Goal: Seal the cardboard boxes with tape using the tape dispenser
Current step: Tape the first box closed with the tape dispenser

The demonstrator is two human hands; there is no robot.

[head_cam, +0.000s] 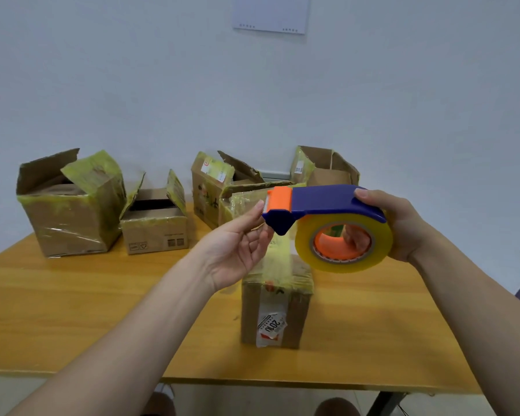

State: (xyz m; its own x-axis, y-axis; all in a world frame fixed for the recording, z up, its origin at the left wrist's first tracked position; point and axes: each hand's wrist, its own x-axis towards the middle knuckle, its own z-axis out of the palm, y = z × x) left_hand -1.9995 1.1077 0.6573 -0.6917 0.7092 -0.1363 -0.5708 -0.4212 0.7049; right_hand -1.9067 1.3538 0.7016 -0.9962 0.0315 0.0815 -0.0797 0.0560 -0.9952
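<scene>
1. My right hand (403, 226) grips the tape dispenser (321, 199) – thumb on top, fingers through the roll's core – raised over the closed box (275, 307), ready for a strip.
2. Left hand (237, 250), fingers loosely curved, is at the cutter feeling for the tape end; can't tell if it's pinched.
3. Wooden worktop (72, 310), open boxes (69, 211) waiting at the back, white wall (403, 85) behind.

Blue tape dispenser (327, 202) (orange cutter), yellowish tape roll (344, 244), brown boxes (275, 307), amber table (72, 310)

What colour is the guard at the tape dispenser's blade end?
Orange guard on a dark blue tape dispenser; head view shows it best.
</scene>
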